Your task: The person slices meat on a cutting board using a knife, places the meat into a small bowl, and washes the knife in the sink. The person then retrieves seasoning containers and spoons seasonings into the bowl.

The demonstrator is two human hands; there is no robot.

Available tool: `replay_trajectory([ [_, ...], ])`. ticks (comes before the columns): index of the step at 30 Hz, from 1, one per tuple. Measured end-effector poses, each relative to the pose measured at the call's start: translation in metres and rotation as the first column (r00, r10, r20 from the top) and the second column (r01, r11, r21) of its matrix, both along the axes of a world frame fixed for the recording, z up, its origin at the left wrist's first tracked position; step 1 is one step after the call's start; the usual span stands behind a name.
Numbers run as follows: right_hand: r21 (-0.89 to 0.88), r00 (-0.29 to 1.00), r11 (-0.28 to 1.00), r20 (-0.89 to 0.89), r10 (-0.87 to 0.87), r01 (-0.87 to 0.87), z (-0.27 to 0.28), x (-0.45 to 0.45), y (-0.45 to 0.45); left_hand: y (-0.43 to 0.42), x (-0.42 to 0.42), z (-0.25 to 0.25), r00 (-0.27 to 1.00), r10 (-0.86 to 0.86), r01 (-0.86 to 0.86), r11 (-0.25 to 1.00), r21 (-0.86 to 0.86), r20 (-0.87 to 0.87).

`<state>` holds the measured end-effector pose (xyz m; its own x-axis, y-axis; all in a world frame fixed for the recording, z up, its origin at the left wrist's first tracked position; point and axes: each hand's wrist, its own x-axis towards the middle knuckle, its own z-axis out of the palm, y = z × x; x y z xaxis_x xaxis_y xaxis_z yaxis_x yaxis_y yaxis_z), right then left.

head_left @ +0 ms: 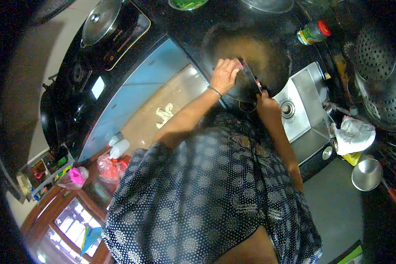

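My right hand (268, 105) grips a kitchen knife (250, 75) by its handle, and its blade points up and to the left. My left hand (224, 77), with a bracelet on the wrist, is closed beside the blade near its tip. A small pinkish patch shows at its fingertips, too small to make out. Both hands are over a round dark surface (246, 46) with a tan middle; whether it is a chopping board or a wok is unclear.
A steel sink (301, 88) lies just right of my right hand. A red-lidded jar (313, 33) stands beyond it. Greens fill a bowl (188, 3) at the back. Left are a lidded pot (102, 20) and an induction cooker (126, 42). A white cloth (355, 134) hangs at right.
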<state>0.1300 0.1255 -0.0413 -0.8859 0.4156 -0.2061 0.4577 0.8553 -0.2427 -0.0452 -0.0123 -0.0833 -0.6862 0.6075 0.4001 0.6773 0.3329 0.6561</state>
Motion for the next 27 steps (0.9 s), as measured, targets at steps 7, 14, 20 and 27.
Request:
replay_trajectory([
  [7,-0.019,0.999,0.999,0.011,-0.039,0.039,0.015,-0.002,0.003,-0.003,0.000,0.006,1.000,-0.022,0.022,1.000,-0.007,0.005],
  [14,-0.120,0.985,0.987,0.149,-0.089,0.108,0.017,-0.035,-0.006,-0.004,-0.003,-0.003,0.995,-0.099,0.099,0.995,0.001,-0.019],
  [20,-0.121,0.987,0.989,0.145,-0.066,0.084,0.019,-0.035,-0.004,-0.003,0.000,0.002,0.999,-0.042,0.042,0.999,0.019,-0.008],
  [27,-0.124,0.991,0.988,0.106,-0.077,0.090,0.013,0.007,0.007,-0.002,0.001,-0.005,1.000,0.017,-0.017,1.000,0.024,0.007],
])
